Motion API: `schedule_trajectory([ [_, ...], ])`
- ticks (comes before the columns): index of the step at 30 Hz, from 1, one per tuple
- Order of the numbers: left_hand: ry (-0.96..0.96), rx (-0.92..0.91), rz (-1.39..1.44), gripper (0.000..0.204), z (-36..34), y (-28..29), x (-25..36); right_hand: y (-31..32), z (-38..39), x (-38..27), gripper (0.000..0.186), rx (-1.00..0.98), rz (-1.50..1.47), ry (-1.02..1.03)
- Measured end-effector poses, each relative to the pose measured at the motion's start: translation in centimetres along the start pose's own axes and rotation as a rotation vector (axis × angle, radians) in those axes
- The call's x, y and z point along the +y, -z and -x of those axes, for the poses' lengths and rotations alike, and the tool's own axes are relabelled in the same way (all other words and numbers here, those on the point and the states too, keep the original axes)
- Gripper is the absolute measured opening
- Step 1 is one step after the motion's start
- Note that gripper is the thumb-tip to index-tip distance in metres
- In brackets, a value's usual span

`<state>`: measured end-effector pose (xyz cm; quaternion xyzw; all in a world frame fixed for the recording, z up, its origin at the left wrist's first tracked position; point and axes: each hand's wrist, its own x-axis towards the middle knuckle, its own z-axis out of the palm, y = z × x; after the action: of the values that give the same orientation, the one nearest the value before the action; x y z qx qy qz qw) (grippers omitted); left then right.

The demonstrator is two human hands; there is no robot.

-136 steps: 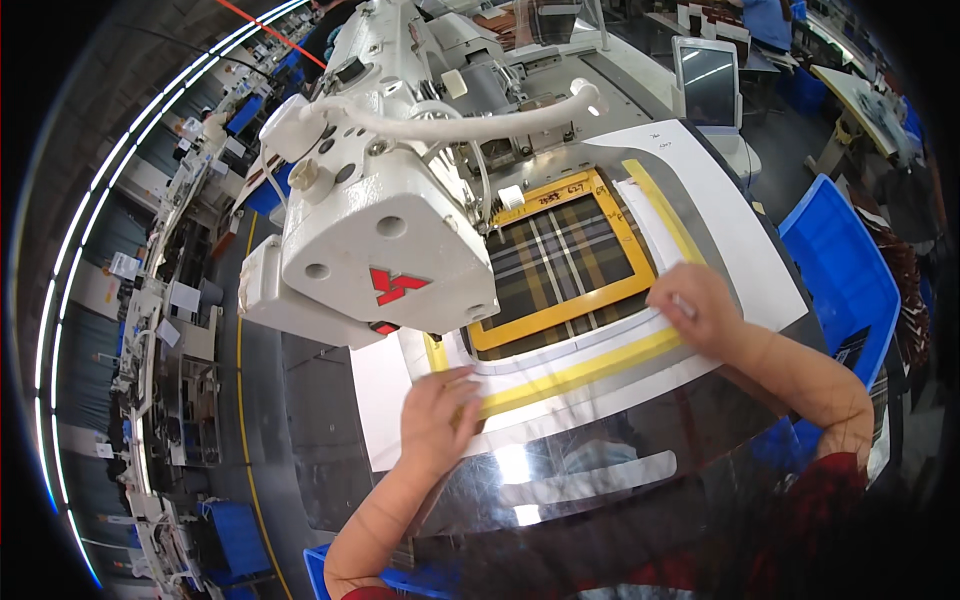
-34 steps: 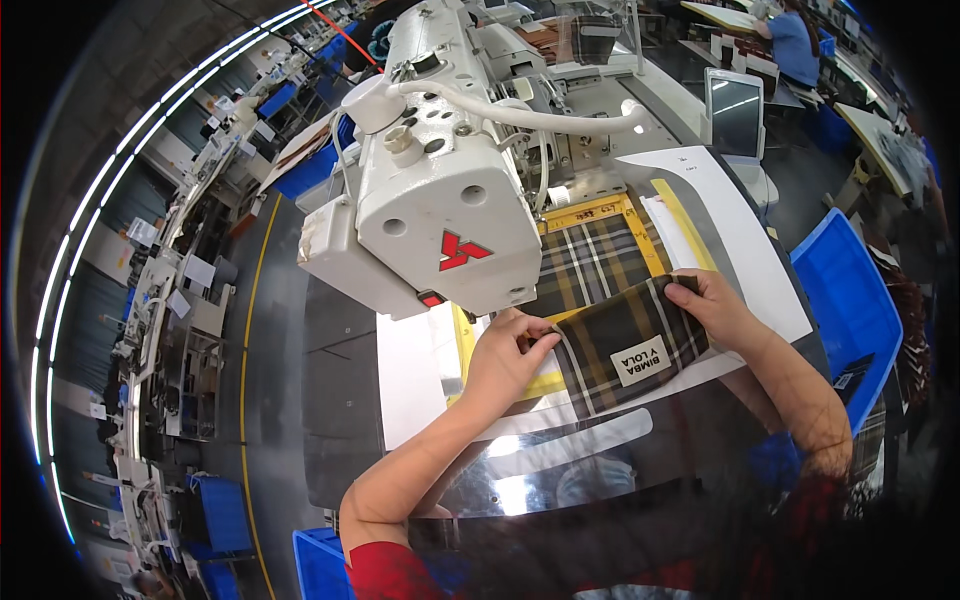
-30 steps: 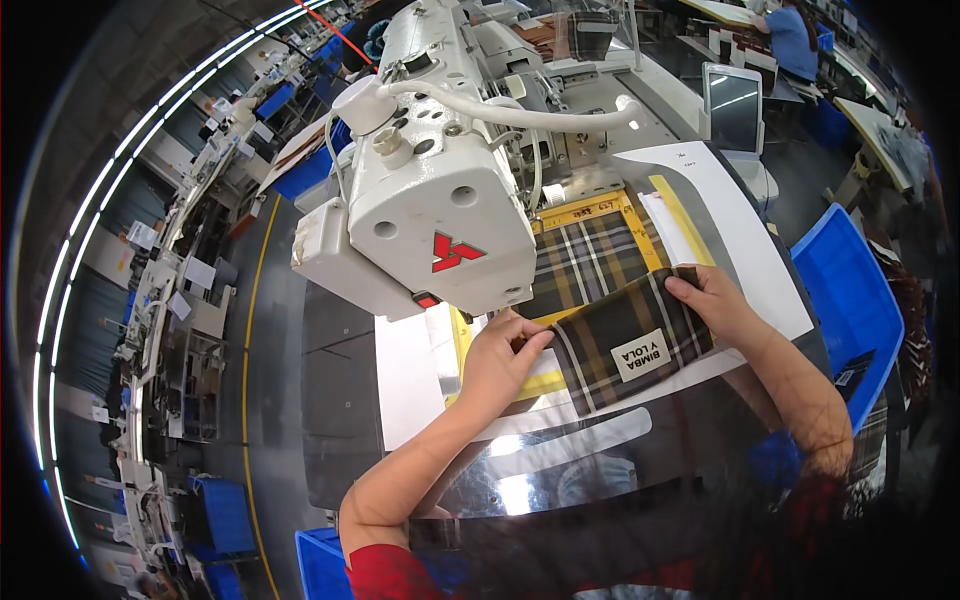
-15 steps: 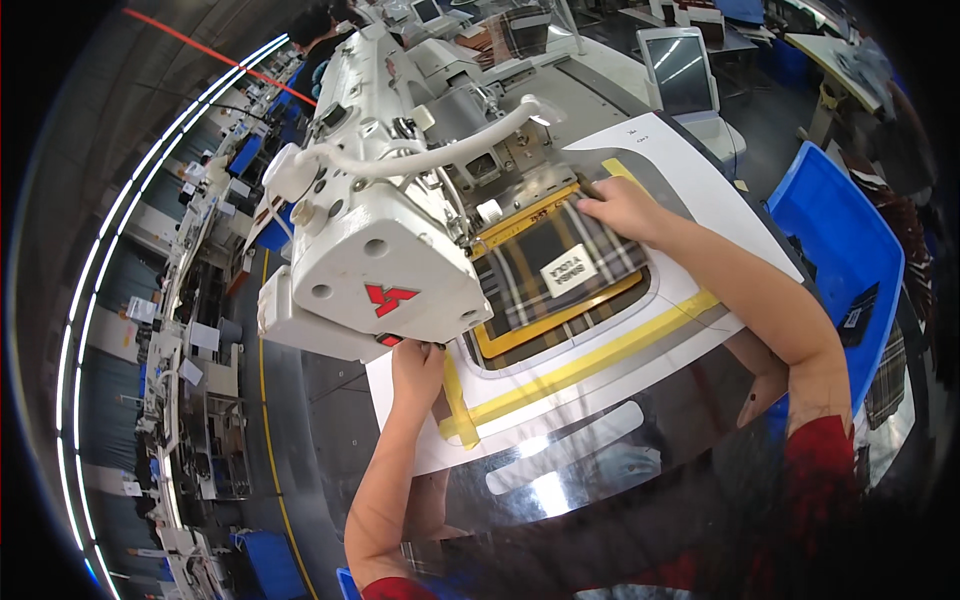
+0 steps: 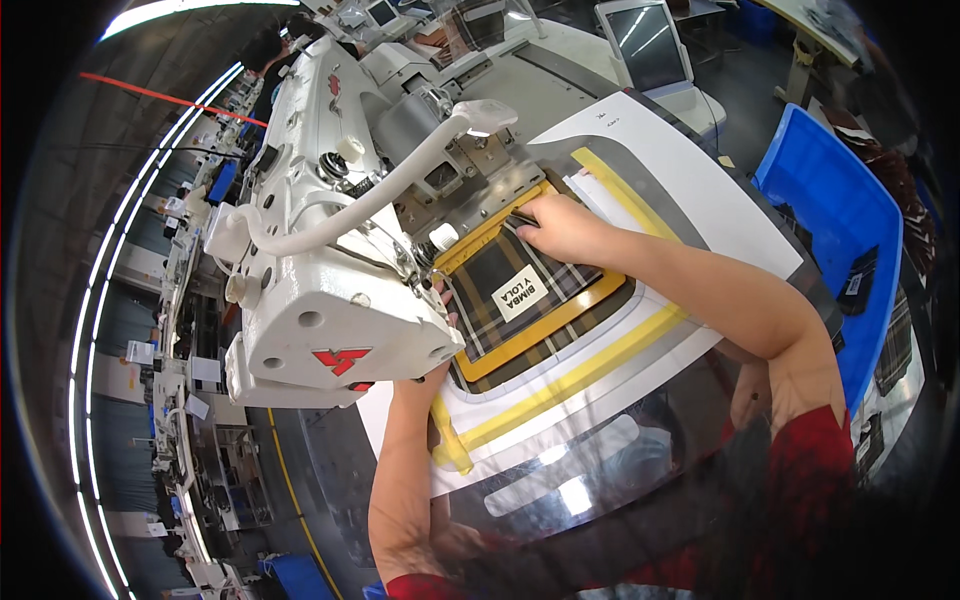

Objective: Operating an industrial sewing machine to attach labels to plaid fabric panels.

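My right hand (image 5: 560,225) has its fingers closed on the top right corner of a plaid fabric piece (image 5: 470,308) with a white label (image 5: 518,291), lying over a yellow frame (image 5: 556,318). My left hand (image 5: 423,375) is mostly hidden behind the white sewing machine head (image 5: 320,310); its fingertips show at the fabric's left edge, stretched and apart. The frame sits inside a white template (image 5: 740,200) bordered with yellow tape, beside a metal clamp plate (image 5: 500,190).
A small screen (image 5: 645,45) stands at the back right. A blue bin (image 5: 840,170) with dark pieces is at the right of the table, whose glossy front part (image 5: 540,490) lies below my arms. Another person's head and shoulder (image 5: 270,55) show behind the machine.
The fabric piece has moved up and left onto the frame, its top edge now at the frame's top. My right hand went with it; my left hand moved behind the machine head.
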<state>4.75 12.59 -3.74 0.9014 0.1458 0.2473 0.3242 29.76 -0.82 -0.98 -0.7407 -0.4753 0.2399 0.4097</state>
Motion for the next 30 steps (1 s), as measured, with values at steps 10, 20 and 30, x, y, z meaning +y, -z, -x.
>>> schedule_trajectory([
  [10, -0.047, -0.053, -0.221, 0.038, 0.8, 1.0, -1.4, -4.5, 4.8, -3.0, 0.018, -0.142, 0.347, 0.756],
  [20, -0.201, 0.03, -0.232, 0.034, 0.7, 1.6, -0.5, -6.2, 6.1, -3.5, 0.026, -0.188, 0.424, 0.851],
  [30, -0.338, 0.155, -0.196, 0.026, 0.4, 1.4, -1.3, -6.3, 6.2, -4.0, 0.025, -0.247, 0.336, 0.719],
])
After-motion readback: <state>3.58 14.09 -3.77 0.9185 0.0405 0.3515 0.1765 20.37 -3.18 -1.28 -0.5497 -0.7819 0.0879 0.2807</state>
